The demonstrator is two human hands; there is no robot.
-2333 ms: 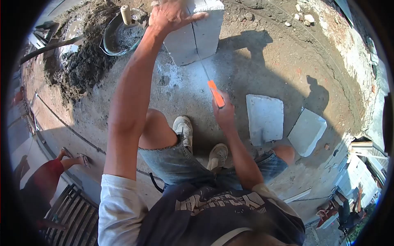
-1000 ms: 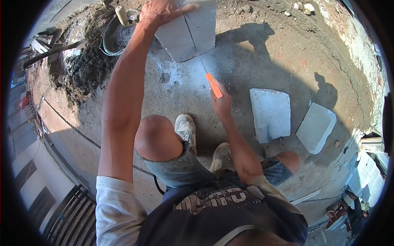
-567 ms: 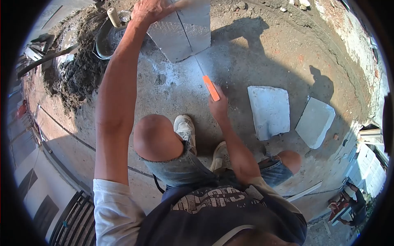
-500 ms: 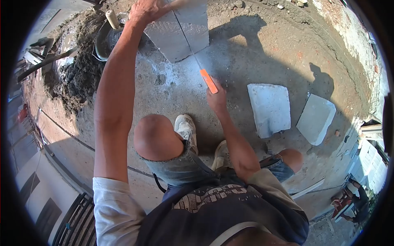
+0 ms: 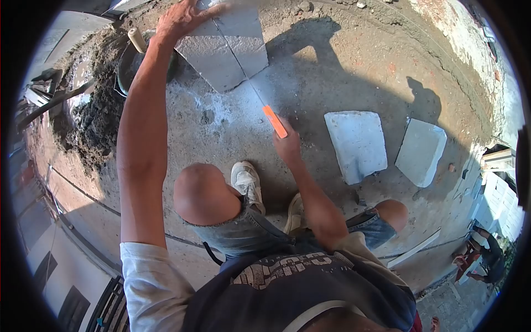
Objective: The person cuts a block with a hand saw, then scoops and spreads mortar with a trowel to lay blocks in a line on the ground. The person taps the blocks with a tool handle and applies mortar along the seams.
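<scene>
A pale light-coloured block [image 5: 232,52] lies on the ground at the top of the view, with a dark straight cut line across it. My left hand [image 5: 181,21] rests on the block's upper left side, thumb stretched out and fingers partly cut off by the frame. In my right hand [image 5: 287,145] is the orange handle of a handsaw [image 5: 274,122]. Its thin blade runs up to the near edge of the block, in line with the cut. White dust covers the ground below that edge.
Two pale block pieces [image 5: 357,145] [image 5: 421,152] lie to the right. A dark bucket [image 5: 128,69] with a wooden handle [image 5: 136,40] in it stands at left beside a heap of wet mortar [image 5: 99,122]. Another person [image 5: 487,257] is at the far lower right.
The saw and my right hand have come back slightly toward me relative to the block. My left hand stays on the block. The whole view has shifted a little.
</scene>
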